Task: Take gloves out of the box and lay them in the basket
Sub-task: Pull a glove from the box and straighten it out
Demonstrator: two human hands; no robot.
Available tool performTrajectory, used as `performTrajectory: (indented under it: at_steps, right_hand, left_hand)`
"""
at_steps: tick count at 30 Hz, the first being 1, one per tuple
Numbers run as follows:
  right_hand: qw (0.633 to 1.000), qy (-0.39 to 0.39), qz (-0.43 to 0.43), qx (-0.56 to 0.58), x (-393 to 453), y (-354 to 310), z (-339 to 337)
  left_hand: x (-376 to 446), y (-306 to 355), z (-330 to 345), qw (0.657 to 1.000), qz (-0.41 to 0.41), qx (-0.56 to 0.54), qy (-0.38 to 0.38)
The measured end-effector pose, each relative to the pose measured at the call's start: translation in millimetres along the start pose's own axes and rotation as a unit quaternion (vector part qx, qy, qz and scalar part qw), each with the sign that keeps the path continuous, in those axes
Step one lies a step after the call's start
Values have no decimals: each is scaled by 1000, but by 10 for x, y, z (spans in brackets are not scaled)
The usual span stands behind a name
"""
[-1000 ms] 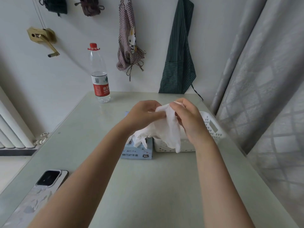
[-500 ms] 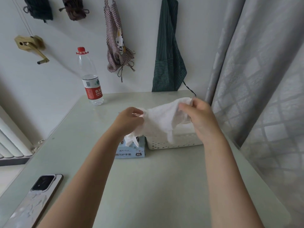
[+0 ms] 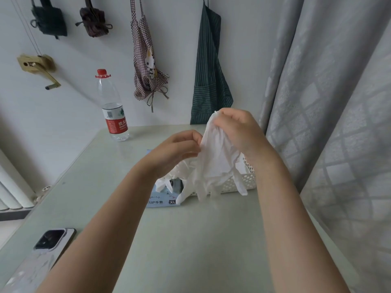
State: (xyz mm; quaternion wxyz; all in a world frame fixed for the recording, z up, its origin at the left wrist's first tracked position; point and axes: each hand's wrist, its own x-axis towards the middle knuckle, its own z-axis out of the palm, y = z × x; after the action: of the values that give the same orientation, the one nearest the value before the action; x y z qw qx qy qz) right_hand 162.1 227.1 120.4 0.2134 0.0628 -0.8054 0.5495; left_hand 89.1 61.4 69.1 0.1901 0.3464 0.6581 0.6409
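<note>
The right hand [image 3: 237,132] pinches the cuff of a white glove [image 3: 213,163], which hangs fingers-down. The left hand [image 3: 175,151] pinches the glove's left edge. Beneath both hands sit the glove box [image 3: 163,197], under the left, and the white basket [image 3: 239,182], under the right.

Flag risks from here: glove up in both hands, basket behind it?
1. The glove hangs limp from the right hand and left hand; its dangling tips could drape over the basket rim rather than land inside.
2. More gloves poke out of the box; a low pass might snag them.
</note>
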Motion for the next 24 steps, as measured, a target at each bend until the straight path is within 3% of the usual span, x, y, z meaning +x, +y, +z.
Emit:
performTrajectory:
  at_steps: [4,14,17,21,24]
  right_hand:
    - [999,18,-16,-38,98,0,7]
    - [989,87,13,-117,356,169,-32]
    - [986,111,38,-115,438,277,-82]
    - [979,154,97,-94,551,509,-168]
    - [968,173,151,-102,627,781,-214]
  left_hand:
    - [32,-144,-75,997,-38,-65,-23]
    - [161,-325,-216,985,-156,63,-40]
    - [258,-381,-248,988,-147,51,4]
    - [475,-443,-314,984,-129,7,127]
    - [681,-441,-326,967,-135,67,207]
